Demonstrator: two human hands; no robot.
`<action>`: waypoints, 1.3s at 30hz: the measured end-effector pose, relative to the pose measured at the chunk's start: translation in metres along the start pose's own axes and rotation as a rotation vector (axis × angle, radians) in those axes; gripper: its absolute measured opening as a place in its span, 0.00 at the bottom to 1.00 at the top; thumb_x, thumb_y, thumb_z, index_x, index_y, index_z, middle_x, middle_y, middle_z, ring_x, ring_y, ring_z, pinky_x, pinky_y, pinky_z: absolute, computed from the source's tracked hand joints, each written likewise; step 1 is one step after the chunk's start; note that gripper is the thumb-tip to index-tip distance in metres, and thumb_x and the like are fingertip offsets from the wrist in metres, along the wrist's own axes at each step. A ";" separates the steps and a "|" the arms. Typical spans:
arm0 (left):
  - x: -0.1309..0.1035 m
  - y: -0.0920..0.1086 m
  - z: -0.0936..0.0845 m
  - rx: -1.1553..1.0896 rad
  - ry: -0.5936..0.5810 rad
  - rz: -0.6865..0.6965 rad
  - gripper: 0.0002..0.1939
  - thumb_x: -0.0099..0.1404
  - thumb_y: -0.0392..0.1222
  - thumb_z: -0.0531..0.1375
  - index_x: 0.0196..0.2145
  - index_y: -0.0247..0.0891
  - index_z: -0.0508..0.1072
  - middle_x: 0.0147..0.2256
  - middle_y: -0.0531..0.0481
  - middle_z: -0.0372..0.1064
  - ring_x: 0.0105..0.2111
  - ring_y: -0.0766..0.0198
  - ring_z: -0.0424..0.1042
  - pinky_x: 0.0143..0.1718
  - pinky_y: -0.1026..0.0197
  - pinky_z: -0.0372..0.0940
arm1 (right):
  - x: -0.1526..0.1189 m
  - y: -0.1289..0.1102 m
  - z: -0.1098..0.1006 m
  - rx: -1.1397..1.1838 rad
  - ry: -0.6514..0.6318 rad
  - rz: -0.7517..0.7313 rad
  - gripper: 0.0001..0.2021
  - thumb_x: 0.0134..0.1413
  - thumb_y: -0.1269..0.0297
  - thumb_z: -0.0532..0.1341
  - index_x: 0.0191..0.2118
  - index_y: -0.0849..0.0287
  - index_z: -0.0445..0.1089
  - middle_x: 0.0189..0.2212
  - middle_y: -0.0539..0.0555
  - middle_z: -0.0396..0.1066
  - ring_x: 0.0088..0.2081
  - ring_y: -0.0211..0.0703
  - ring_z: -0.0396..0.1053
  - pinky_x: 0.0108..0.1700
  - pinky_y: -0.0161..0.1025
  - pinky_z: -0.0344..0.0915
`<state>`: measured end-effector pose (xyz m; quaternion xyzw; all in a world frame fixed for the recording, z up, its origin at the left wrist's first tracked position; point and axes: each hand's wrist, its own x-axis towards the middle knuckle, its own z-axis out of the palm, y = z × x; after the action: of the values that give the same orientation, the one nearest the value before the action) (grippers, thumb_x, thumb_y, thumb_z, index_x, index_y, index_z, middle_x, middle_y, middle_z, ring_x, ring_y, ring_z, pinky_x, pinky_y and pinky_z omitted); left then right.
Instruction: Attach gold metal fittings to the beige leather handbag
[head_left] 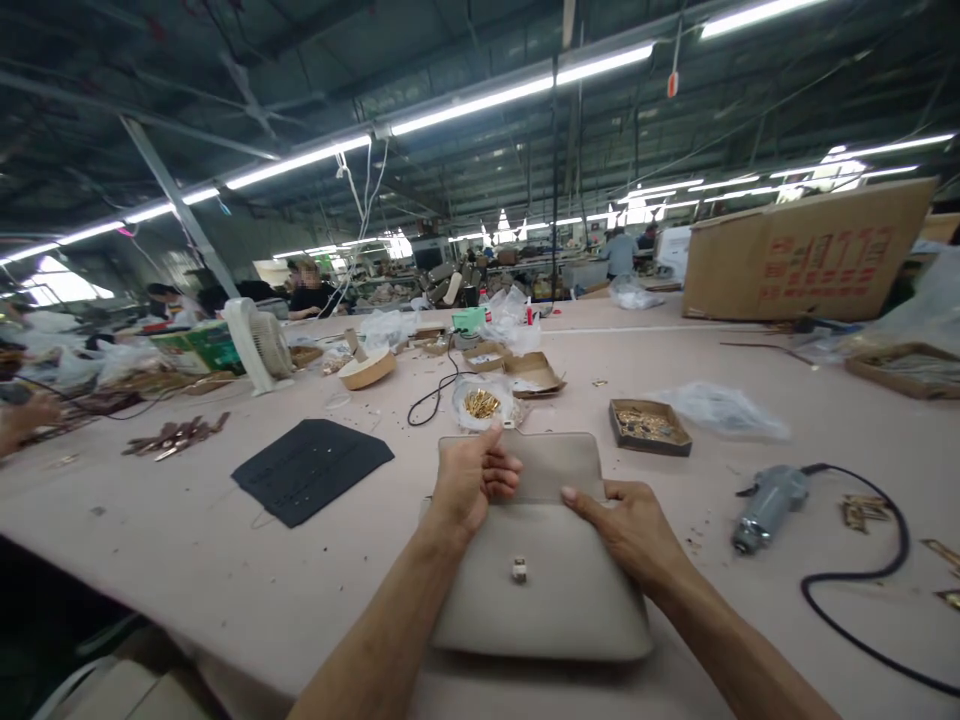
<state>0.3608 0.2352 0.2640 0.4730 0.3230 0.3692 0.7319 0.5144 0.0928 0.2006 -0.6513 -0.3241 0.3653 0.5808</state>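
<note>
Holding the raised flap wants light, even pressure, as smooth taupe leather-like material could crease. Bag lies on counter, small blocky metal clasp facing up. Right hand pinches its upper side; left hand's fingers curled at flap, grip unclear
</note>
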 end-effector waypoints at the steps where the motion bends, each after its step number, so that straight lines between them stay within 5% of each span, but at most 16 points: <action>1: 0.000 0.000 -0.001 0.017 0.031 0.096 0.27 0.52 0.56 0.76 0.30 0.33 0.67 0.26 0.40 0.75 0.17 0.63 0.70 0.14 0.68 0.64 | -0.001 -0.001 0.000 -0.017 0.004 -0.006 0.32 0.46 0.37 0.71 0.40 0.67 0.81 0.31 0.61 0.79 0.28 0.54 0.77 0.27 0.40 0.70; 4: -0.001 0.002 -0.002 0.033 -0.005 0.276 0.29 0.55 0.57 0.75 0.40 0.35 0.67 0.28 0.42 0.76 0.20 0.58 0.74 0.16 0.66 0.67 | -0.006 -0.007 0.003 -0.089 0.023 -0.046 0.31 0.48 0.37 0.70 0.39 0.66 0.81 0.31 0.61 0.79 0.30 0.53 0.76 0.27 0.39 0.69; 7: -0.001 0.004 -0.004 0.033 -0.164 0.180 0.30 0.61 0.57 0.71 0.51 0.34 0.68 0.33 0.40 0.78 0.24 0.54 0.78 0.20 0.61 0.72 | -0.009 -0.011 0.005 -0.117 0.030 -0.081 0.29 0.50 0.38 0.70 0.38 0.66 0.80 0.31 0.60 0.79 0.29 0.50 0.74 0.26 0.37 0.66; 15: -0.002 0.005 -0.018 0.014 -0.112 0.176 0.27 0.51 0.49 0.77 0.39 0.24 0.79 0.30 0.35 0.77 0.23 0.57 0.76 0.22 0.65 0.72 | 0.000 -0.001 0.001 -0.158 0.015 -0.133 0.26 0.56 0.41 0.67 0.39 0.64 0.80 0.32 0.57 0.78 0.31 0.47 0.73 0.28 0.35 0.65; 21: -0.009 -0.003 -0.029 0.052 -0.212 0.123 0.23 0.44 0.43 0.79 0.33 0.25 0.81 0.25 0.37 0.75 0.19 0.59 0.73 0.20 0.64 0.68 | 0.014 -0.009 -0.030 0.013 -0.076 -0.128 0.21 0.51 0.47 0.70 0.38 0.63 0.79 0.35 0.57 0.77 0.36 0.46 0.73 0.31 0.34 0.68; 26: -0.002 -0.008 -0.034 0.166 -0.217 0.097 0.23 0.43 0.44 0.78 0.33 0.25 0.79 0.25 0.37 0.75 0.19 0.57 0.74 0.17 0.65 0.68 | 0.037 0.007 -0.068 0.043 0.282 -0.104 0.22 0.42 0.54 0.70 0.41 0.65 0.77 0.38 0.62 0.78 0.36 0.50 0.77 0.33 0.41 0.74; 29: 0.000 -0.008 -0.036 0.191 -0.239 0.073 0.23 0.43 0.44 0.77 0.33 0.26 0.78 0.25 0.37 0.75 0.19 0.57 0.74 0.16 0.65 0.69 | 0.049 0.023 -0.079 -0.262 0.461 -0.216 0.19 0.47 0.54 0.67 0.40 0.65 0.77 0.32 0.59 0.78 0.34 0.49 0.76 0.34 0.42 0.74; 33: -0.001 -0.007 -0.041 0.233 -0.325 0.030 0.23 0.43 0.44 0.77 0.33 0.26 0.78 0.25 0.37 0.75 0.20 0.56 0.75 0.17 0.65 0.70 | 0.048 0.018 -0.099 -0.577 0.589 -0.345 0.15 0.52 0.56 0.64 0.41 0.61 0.79 0.36 0.57 0.79 0.37 0.48 0.76 0.46 0.42 0.73; 36: 0.001 -0.007 -0.044 0.251 -0.301 0.036 0.26 0.41 0.45 0.79 0.34 0.26 0.79 0.26 0.38 0.75 0.21 0.57 0.75 0.20 0.63 0.73 | 0.036 0.001 -0.137 -0.738 0.824 -0.326 0.16 0.57 0.58 0.61 0.46 0.59 0.79 0.43 0.58 0.80 0.43 0.47 0.77 0.53 0.38 0.69; 39: 0.006 -0.006 -0.044 0.243 -0.282 0.018 0.28 0.39 0.46 0.80 0.35 0.27 0.80 0.27 0.39 0.77 0.23 0.57 0.76 0.22 0.62 0.74 | 0.018 -0.006 -0.190 -0.831 1.041 -0.150 0.17 0.60 0.60 0.58 0.47 0.62 0.79 0.43 0.61 0.79 0.45 0.50 0.77 0.53 0.40 0.69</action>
<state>0.3290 0.2584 0.2421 0.6077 0.2553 0.2643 0.7040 0.6854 0.0101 0.2160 -0.8878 -0.1599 -0.1929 0.3860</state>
